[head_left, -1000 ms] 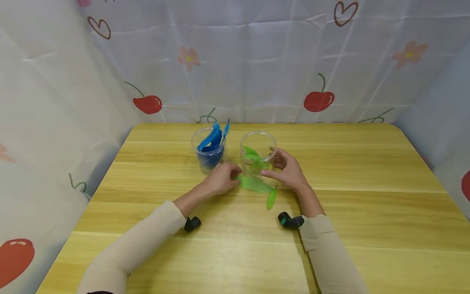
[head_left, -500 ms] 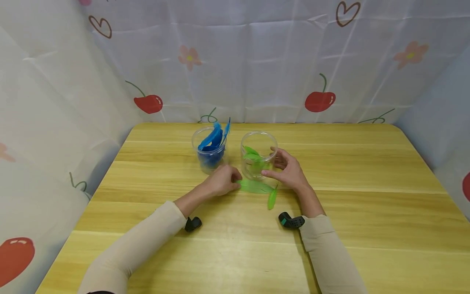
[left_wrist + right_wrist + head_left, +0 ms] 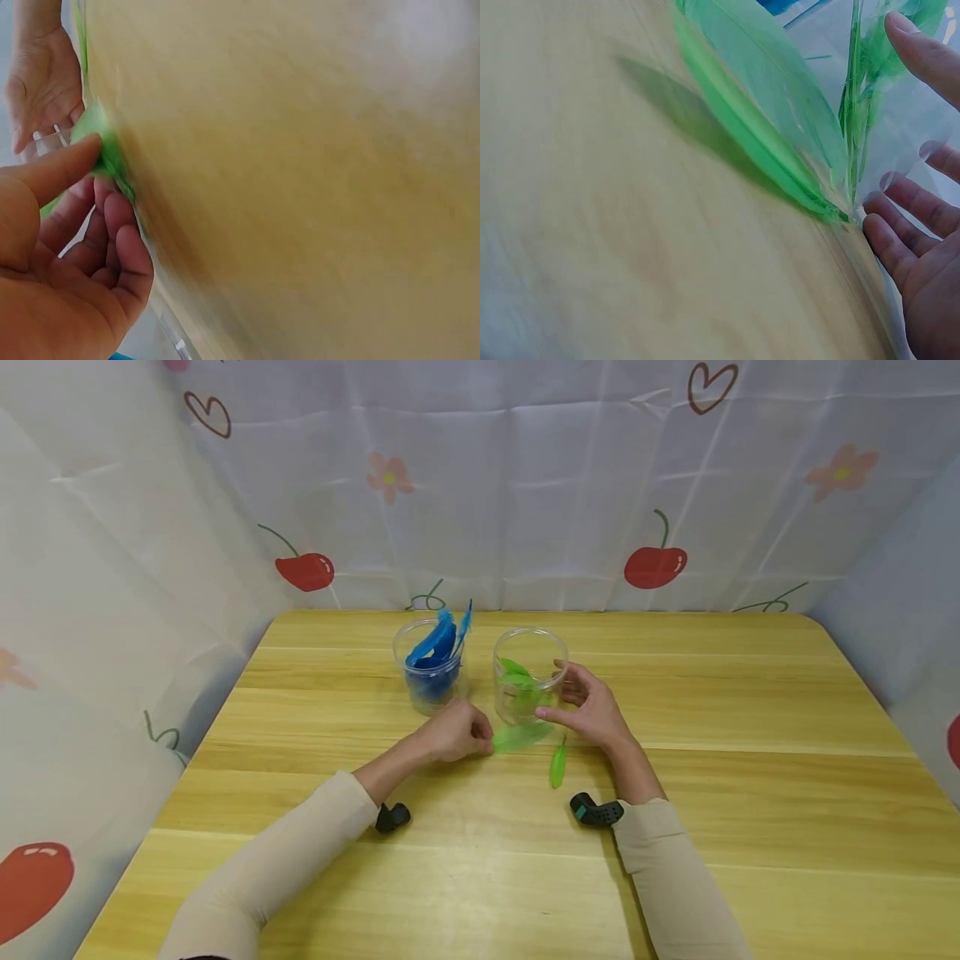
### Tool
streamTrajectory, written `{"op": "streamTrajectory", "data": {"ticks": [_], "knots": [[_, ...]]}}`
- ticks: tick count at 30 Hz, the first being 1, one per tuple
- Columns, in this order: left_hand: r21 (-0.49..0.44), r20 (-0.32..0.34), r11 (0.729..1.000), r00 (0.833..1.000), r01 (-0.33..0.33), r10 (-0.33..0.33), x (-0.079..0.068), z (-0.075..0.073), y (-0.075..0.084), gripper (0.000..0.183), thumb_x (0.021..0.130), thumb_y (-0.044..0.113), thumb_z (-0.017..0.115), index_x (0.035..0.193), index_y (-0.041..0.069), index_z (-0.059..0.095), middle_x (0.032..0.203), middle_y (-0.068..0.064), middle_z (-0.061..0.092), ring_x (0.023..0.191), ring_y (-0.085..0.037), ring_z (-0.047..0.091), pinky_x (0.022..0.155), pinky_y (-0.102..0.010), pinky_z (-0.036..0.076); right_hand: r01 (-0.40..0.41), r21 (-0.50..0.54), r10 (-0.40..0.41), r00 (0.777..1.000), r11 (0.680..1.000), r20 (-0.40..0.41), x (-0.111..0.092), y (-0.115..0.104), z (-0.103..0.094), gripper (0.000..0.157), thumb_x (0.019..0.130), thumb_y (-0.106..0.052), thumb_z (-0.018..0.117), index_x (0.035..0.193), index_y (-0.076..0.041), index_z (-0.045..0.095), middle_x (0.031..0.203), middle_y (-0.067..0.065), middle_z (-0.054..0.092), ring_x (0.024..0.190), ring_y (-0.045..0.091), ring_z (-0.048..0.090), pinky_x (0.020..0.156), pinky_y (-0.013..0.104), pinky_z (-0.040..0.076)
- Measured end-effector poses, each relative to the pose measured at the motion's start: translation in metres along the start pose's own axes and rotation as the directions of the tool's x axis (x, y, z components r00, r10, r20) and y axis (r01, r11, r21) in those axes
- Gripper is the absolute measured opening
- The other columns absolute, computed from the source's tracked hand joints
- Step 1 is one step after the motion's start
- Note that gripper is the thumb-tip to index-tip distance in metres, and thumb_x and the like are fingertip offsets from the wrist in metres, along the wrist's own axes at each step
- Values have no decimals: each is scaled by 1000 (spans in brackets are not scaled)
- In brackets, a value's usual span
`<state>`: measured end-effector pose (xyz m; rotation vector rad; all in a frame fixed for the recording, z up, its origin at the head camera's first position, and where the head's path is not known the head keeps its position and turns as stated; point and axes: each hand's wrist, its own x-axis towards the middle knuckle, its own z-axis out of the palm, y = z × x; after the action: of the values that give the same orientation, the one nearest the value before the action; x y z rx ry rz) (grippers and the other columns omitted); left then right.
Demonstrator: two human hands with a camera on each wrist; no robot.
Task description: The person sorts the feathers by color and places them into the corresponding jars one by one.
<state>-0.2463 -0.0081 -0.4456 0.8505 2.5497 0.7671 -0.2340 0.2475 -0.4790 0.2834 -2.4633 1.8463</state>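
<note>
My left hand (image 3: 454, 732) pinches a green feather (image 3: 521, 738) by one end between thumb and fingertips. Its other end spreads toward the base of a clear plastic cup (image 3: 531, 631). My right hand (image 3: 592, 710) holds that cup from its right side, thumb in front and fingers behind. Inside the cup stand several green feathers (image 3: 514, 675). A smaller green feather (image 3: 557, 766) lies on the table in front of the right hand. The left wrist view shows the pinched feather (image 3: 109, 154) under the thumb; in the right wrist view, fingertips rest against the cup wall.
Left of my left hand, another clear plastic cup (image 3: 422, 700) contains several blue feathers (image 3: 433, 647), some rising past its rim. Both cups stand toward the back of the wooden table (image 3: 480, 877). A printed curtain (image 3: 570, 485) hangs behind the table's far edge.
My left hand has drawn slightly down, and the pinched feather has shifted, its far end moving away from the smaller feather. The right hand stays at the cup.
</note>
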Motion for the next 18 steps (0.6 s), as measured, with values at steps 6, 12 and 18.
{"op": "streamTrajectory", "data": {"ticks": [6,12,18], "knots": [[-91,84,996,996,9,-2,-9,-6,6,9,86,13,78,84,7,73,75,4,65,70,-8,56,64,-22,48,-1,12,1,1000,1000,8,0,-4,1,81,80,-7,82,148,0,39,140,23,51,124,38,52,107,50,39],[-190,172,981,983,-37,70,-19,-12,18,7,88,12,75,84,7,73,74,5,66,66,-6,55,60,-21,46,0,18,0,1000,1000,14,0,-4,1,82,80,-6,82,149,0,38,141,25,49,125,40,51,107,51,38],[-299,226,951,962,-77,150,-30,-22,39,7,92,12,71,88,6,73,74,4,65,65,-6,52,60,-21,44,-7,-11,7,1000,1000,13,0,-1,1,81,81,-10,83,149,-2,39,140,22,51,125,38,51,107,51,38]]}}
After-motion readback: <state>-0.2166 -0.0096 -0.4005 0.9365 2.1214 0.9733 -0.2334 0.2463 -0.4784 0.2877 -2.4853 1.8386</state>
